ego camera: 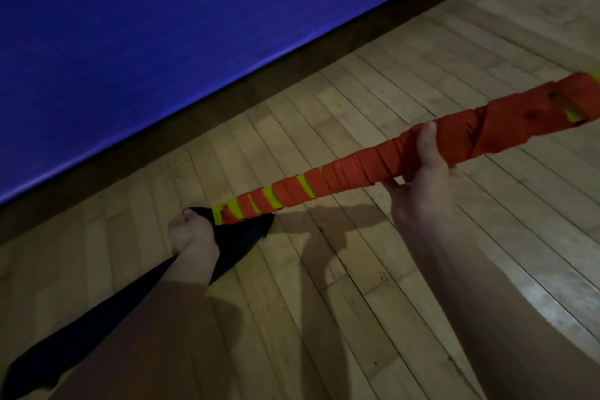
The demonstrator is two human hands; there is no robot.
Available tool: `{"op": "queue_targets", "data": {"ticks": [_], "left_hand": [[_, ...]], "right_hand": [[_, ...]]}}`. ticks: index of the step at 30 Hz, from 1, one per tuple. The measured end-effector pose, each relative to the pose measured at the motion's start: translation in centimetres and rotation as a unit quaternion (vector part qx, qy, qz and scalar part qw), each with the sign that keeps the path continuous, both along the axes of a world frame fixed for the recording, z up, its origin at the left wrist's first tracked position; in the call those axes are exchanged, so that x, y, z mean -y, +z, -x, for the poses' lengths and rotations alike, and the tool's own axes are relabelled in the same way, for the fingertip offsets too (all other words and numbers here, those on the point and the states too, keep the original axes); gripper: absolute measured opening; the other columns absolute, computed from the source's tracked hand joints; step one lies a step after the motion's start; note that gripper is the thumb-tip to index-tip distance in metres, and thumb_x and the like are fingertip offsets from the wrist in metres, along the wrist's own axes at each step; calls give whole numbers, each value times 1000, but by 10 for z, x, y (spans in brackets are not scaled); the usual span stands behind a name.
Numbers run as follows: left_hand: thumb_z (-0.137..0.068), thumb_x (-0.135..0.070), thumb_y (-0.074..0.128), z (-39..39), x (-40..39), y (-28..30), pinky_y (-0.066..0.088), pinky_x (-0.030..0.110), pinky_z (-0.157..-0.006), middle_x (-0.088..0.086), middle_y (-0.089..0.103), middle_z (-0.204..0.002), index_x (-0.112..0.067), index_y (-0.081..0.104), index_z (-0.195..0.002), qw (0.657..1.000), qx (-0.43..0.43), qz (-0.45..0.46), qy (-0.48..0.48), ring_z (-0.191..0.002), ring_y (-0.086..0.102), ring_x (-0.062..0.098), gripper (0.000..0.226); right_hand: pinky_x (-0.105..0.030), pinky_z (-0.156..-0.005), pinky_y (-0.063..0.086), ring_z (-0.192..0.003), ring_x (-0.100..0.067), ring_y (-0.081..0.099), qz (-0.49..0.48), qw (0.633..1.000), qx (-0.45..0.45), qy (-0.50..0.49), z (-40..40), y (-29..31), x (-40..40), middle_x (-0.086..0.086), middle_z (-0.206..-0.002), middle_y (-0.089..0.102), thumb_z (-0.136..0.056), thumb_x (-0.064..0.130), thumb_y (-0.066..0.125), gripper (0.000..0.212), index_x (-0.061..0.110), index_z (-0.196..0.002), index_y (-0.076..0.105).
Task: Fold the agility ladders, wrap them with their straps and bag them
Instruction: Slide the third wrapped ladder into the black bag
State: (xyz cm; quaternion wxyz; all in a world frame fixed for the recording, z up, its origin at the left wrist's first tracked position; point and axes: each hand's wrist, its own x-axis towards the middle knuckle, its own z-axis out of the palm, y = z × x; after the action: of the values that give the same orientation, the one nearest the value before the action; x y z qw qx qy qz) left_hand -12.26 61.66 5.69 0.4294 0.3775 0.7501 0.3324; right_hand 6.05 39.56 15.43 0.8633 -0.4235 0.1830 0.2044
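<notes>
Already folded & strap-wrapped, ladder bundle (373,169) is going into black bag (233,240): right hand (425,169) gripping bundle, left hand (191,232) pinching bag mouth; only tip's in.

The pale wooden plank floor (357,269) lies open below and to the right of the long bundle of yellow rungs wrapped in orange strap (373,169). That bundle slants across the middle, its low end at the mouth of the black fabric bag (240,237). The blue padded wall mat (162,58) closes off the far left side.
</notes>
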Motion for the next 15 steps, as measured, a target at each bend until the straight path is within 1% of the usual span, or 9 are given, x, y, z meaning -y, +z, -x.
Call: {"op": "queue_targets", "data": {"ticks": [2, 5, 8, 9, 10, 11, 12, 13, 15], "left_hand": [[-102, -28, 39, -2, 2, 7, 44, 33, -97, 12, 55, -131, -5, 49, -133, 999, -28, -9, -29, -116, 53, 29, 41], [-96, -18, 49, 6, -6, -1, 45, 28, -81, 14, 59, -125, -3, 53, -130, 990, -97, 0, -102, -107, 57, 30, 37], [-90, -9, 56, 12, -4, 1, 41, 22, -82, 12, 58, -128, -8, 57, -128, 975, -130, 12, -182, -113, 56, 29, 39], [-89, -9, 57, 14, -5, -2, 40, 21, -81, 12, 59, -127, -8, 60, -125, 970, -136, 23, -199, -112, 56, 29, 36], [-88, -10, 58, 14, -3, 0, 41, 22, -77, 13, 62, -120, -6, 65, -115, 968, -137, 35, -207, -106, 58, 30, 29], [-87, -13, 60, 15, -5, -2, 43, 24, -72, 14, 65, -110, -4, 68, -100, 967, -137, 45, -210, -95, 60, 30, 17], [-87, -16, 62, 16, -5, 1, 44, 26, -67, 13, 65, -98, -6, 64, -83, 970, -128, 51, -203, -83, 59, 29, 11], [-88, -20, 63, 17, -7, 2, 46, 28, -66, 12, 64, -91, -9, 59, -73, 971, -124, 49, -198, -77, 57, 27, 19], [-89, -29, 65, 19, -10, 5, 50, 32, -71, 12, 61, -87, -10, 54, -67, 975, -127, 43, -178, -75, 56, 25, 31]], "right_hand": [[-55, -90, 53, -94, -11, 63, -3, 1000, -10, -5, 2, 0, 1, 2, -99, 64, -88, 27, 68, 20, 18, -103, 58], [-52, -87, 55, -94, -11, 64, -5, 1000, -2, -1, 0, 0, 4, 0, -100, 64, -88, 28, 68, 27, 16, -109, 57], [-46, -79, 57, -94, -11, 64, -3, 1000, 19, 18, -2, 0, 6, 1, -101, 64, -88, 30, 67, 28, 17, -111, 58], [-44, -77, 57, -95, -11, 64, 0, 999, 24, 25, -2, 1, 6, 0, -103, 64, -89, 31, 67, 29, 17, -113, 57], [-42, -75, 56, -96, -11, 63, 1, 999, 27, 28, -3, 1, 6, 0, -105, 64, -89, 31, 67, 30, 17, -113, 57], [-42, -75, 56, -97, -11, 63, 1, 999, 27, 29, -3, 1, 6, 0, -105, 64, -89, 31, 66, 30, 17, -113, 58], [-42, -74, 56, -97, -11, 64, 1, 999, 25, 30, -2, 1, 6, 0, -105, 64, -89, 31, 66, 29, 17, -112, 58], [-42, -74, 57, -96, -11, 64, 0, 999, 23, 31, -2, 1, 5, 0, -104, 65, -89, 30, 67, 28, 16, -111, 58], [-45, -77, 58, -93, -10, 64, -1, 999, 17, 30, -1, 1, 5, -1, -103, 65, -89, 30, 67, 28, 16, -112, 58]]}}
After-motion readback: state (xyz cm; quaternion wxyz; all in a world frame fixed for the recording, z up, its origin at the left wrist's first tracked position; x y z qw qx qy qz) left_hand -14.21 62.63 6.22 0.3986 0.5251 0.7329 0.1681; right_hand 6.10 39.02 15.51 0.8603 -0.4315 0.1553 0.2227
